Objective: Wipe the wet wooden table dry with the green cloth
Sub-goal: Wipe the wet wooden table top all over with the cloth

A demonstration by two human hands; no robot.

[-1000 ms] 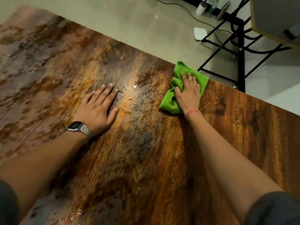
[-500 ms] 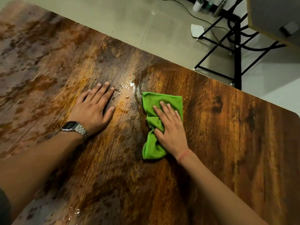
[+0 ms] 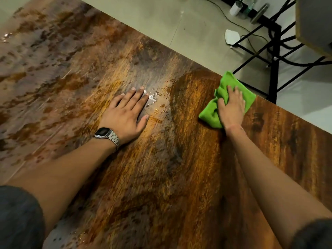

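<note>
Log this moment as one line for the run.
right hand pressing green cloth at far edge | left hand flat | droplets remain

The right hand [image 3: 231, 108] has swept the bunched bright-green microfibre cloth [image 3: 212, 114] away from the flat left hand [image 3: 125, 115], out to the far edge of the brown wooden table [image 3: 179, 177]; a curved wiped arc now shows beside the droplets [image 3: 158, 103].

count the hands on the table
2. The left hand lies flat on the wet middle of the table; the right hand presses the cloth near the far edge.
</note>
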